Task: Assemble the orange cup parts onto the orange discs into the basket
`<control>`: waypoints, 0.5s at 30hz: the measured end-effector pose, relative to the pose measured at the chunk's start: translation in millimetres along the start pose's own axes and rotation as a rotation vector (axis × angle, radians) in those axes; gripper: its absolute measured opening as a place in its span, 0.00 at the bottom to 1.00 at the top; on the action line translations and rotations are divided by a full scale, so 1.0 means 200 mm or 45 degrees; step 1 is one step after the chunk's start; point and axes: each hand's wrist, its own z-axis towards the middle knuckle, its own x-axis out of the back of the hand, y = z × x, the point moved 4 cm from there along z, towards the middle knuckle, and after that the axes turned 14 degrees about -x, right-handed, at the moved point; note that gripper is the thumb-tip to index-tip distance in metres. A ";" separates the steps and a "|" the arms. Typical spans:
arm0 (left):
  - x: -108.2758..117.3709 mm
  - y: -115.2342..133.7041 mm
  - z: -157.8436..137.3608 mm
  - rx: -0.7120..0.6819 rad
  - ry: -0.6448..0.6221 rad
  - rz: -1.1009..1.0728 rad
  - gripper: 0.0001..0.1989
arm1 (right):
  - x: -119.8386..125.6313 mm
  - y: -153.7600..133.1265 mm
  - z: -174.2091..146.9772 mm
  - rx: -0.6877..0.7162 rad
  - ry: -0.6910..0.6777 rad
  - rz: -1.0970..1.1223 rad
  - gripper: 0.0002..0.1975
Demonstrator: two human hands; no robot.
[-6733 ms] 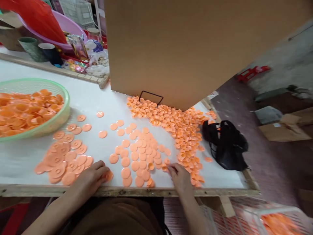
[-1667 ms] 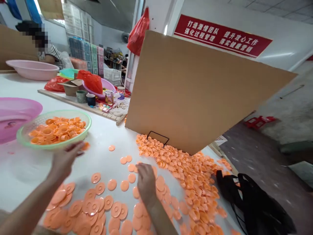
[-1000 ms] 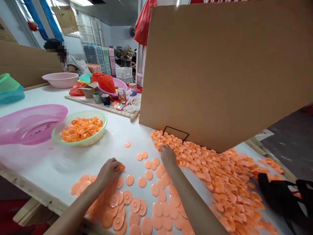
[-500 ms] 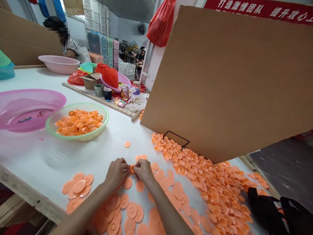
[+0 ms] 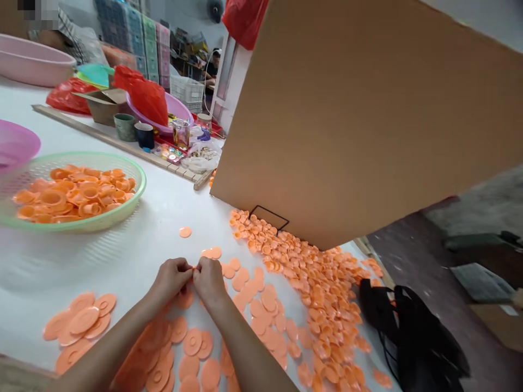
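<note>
Apart a second ago, now meeting
The right hand [image 5: 209, 280] has come left and nearer from the heap of orange cups [image 5: 298, 261], meeting the left hand [image 5: 169, 279] at a mostly hidden orange piece [image 5: 194, 268].

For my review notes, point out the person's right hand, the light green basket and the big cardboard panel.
Right hand [image 5: 210, 280]: head view, on the back of the hand.
Light green basket [image 5: 133, 200]: head view, on the near right side of its rim.
Cardboard panel [image 5: 347, 120]: head view, mid-face.
</note>
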 end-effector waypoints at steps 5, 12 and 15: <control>0.06 0.10 -0.02 -0.036 0.148 0.089 0.05 | 0.17 0.05 0.04 0.102 -0.145 0.090 0.09; 0.94 0.34 0.01 -0.102 0.960 0.510 0.14 | 0.58 0.50 0.41 -0.062 0.372 -0.282 0.13; 1.20 0.40 0.02 -0.078 1.097 0.698 0.17 | 0.58 0.57 0.41 -0.048 0.290 -0.341 0.12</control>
